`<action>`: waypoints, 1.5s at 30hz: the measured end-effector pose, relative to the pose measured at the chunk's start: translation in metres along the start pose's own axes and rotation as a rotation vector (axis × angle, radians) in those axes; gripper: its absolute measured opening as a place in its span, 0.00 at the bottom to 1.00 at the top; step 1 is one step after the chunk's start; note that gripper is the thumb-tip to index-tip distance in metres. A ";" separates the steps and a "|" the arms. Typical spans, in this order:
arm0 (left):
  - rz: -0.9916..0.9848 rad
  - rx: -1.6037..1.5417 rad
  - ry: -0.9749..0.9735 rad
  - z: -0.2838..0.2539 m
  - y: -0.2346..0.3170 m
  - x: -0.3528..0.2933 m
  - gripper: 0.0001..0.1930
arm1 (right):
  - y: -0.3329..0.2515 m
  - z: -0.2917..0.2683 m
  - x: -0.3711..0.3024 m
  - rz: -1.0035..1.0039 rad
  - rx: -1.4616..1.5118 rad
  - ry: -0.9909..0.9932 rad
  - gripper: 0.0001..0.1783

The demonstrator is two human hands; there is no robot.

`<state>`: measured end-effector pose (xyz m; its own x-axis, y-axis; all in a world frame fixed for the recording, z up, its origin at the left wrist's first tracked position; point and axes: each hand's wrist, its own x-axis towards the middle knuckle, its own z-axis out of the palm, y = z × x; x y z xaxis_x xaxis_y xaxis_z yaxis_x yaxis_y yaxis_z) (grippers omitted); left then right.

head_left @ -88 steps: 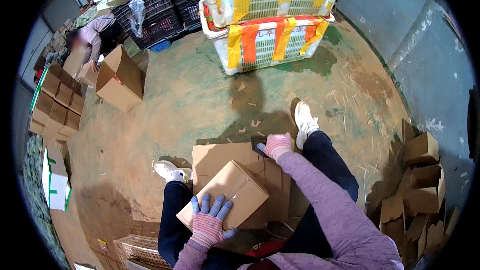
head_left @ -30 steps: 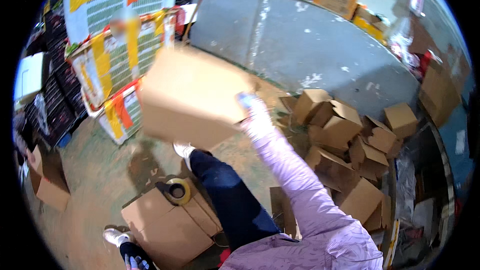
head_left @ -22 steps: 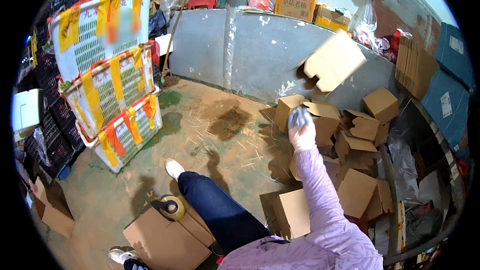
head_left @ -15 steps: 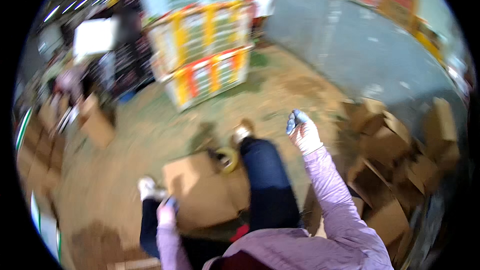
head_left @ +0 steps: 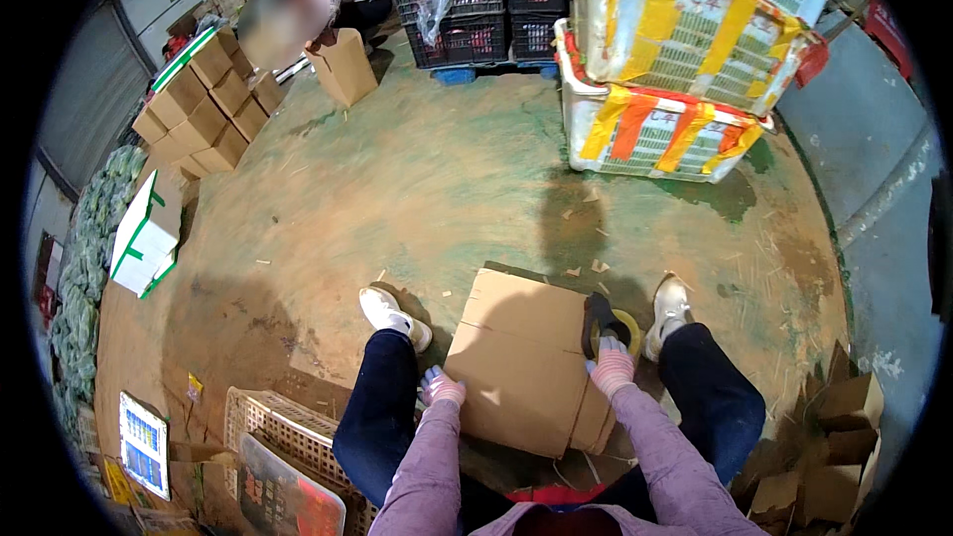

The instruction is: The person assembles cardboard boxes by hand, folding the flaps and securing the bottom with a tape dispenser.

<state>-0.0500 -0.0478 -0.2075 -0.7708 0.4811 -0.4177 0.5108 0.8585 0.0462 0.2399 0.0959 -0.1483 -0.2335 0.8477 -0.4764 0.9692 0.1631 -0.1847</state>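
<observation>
lower centre: flat brown cardboard [head_left: 521,357] between the person's legs; left hand [head_left: 442,386] touching its left edge, right hand [head_left: 612,364] at the tape dispenser [head_left: 599,318] near its right edge; hands apart, grips cannot be told | upper right: stacked white baskets [head_left: 655,134] | top centre: black crates [head_left: 460,43] | upper left: co-worker beside brown carton [head_left: 344,69]

Free room over floor [head_left: 417,189] beyond the cardboard [head_left: 518,357], with tape dispenser [head_left: 599,316] and crates [head_left: 685,40] as right-hand obstacles.
</observation>
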 end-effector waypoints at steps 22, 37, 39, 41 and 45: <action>0.567 -0.374 -0.030 -0.132 0.001 -0.025 0.15 | -0.011 -0.004 0.011 0.204 0.003 0.039 0.44; 0.904 -0.377 0.500 -0.177 0.037 -0.173 0.19 | -0.128 -0.123 -0.079 -0.215 0.755 0.177 0.49; 0.813 -0.254 0.447 -0.194 0.048 -0.181 0.29 | -0.117 -0.126 -0.072 -0.203 0.603 0.225 0.47; 0.730 -0.234 0.462 -0.195 0.060 -0.184 0.26 | -0.113 -0.126 -0.073 -0.217 0.508 0.285 0.44; 0.706 -0.171 0.406 -0.184 0.059 -0.141 0.06 | -0.099 -0.137 -0.090 -0.267 0.436 0.244 0.41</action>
<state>0.0188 -0.0324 0.0217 -0.3847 0.9153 0.1194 0.8861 0.3299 0.3256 0.1758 0.0726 0.0306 -0.3906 0.9062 -0.1617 0.7447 0.2079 -0.6342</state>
